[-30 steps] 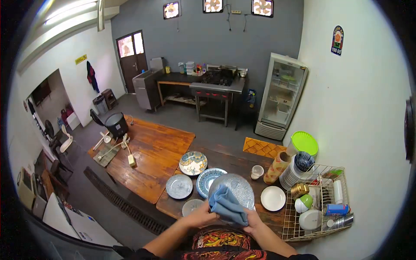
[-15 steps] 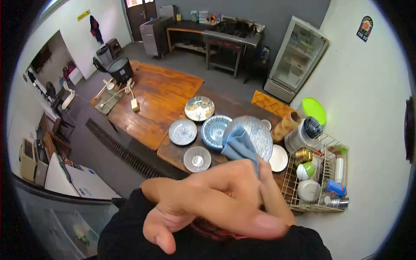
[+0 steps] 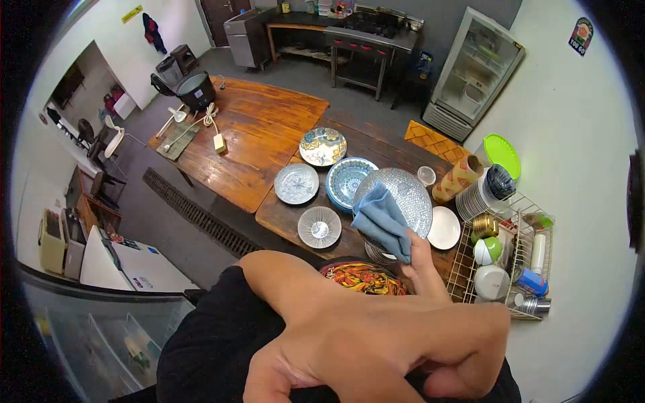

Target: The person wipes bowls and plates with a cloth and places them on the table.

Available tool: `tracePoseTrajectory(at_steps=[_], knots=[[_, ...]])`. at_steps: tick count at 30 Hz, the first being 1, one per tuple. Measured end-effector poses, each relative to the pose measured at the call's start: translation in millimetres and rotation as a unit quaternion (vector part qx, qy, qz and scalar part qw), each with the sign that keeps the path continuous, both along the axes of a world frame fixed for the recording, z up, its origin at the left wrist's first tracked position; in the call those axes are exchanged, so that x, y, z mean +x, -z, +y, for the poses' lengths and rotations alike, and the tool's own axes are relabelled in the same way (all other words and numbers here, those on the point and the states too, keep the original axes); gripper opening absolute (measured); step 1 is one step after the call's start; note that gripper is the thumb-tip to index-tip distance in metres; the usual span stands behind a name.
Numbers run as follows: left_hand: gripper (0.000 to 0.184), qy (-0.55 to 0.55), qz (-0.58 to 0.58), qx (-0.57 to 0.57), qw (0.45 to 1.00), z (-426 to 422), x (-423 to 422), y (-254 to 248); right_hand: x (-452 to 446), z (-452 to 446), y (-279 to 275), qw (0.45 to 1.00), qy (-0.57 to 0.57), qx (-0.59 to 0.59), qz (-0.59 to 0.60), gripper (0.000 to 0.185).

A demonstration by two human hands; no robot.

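My left hand (image 3: 363, 329) is large and close to the camera, low in the view. Its fingers are bent but spread apart, and nothing shows in them; some fingertips run out of the frame. My right hand (image 3: 421, 260) grips a crumpled blue cloth (image 3: 381, 215) at its lower end. The cloth overlaps a large silvery mosaic-patterned plate (image 3: 408, 195) in the view; whether they touch I cannot tell. Left of it lie a blue patterned plate (image 3: 345, 176), a pale grey plate (image 3: 296, 183), a floral plate (image 3: 322, 146) and a ribbed glass bowl (image 3: 320, 227).
A white plate (image 3: 444, 228) sits beside a wire dish rack (image 3: 463, 269) full of cups and tins. Stacked bowls (image 3: 474, 198) stand behind. On the orange wooden table (image 3: 269, 114) are a black pot (image 3: 195, 91) and a white power strip (image 3: 219, 143). A glass-door fridge (image 3: 474, 74) stands behind.
My left hand has moved lower and nearer the camera, with its fingers bending. My right hand still holds the cloth, now more plainly seen. The camera view has tilted down slightly.
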State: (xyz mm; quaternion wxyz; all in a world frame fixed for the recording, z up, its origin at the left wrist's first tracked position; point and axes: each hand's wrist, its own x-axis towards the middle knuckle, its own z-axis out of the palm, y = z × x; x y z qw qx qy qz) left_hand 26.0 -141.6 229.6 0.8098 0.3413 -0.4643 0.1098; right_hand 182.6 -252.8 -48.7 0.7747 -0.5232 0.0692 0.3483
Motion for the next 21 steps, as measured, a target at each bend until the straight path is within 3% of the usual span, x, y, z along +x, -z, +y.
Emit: tracePoseTrajectory(at_steps=[21], knots=[[0.050, -0.092, 0.107, 0.015, 0.990, 1.5, 3.2, 38.6, 10.5, 9.8, 2.3, 0.999, 0.005, 0.033, 0.024, 0.029]])
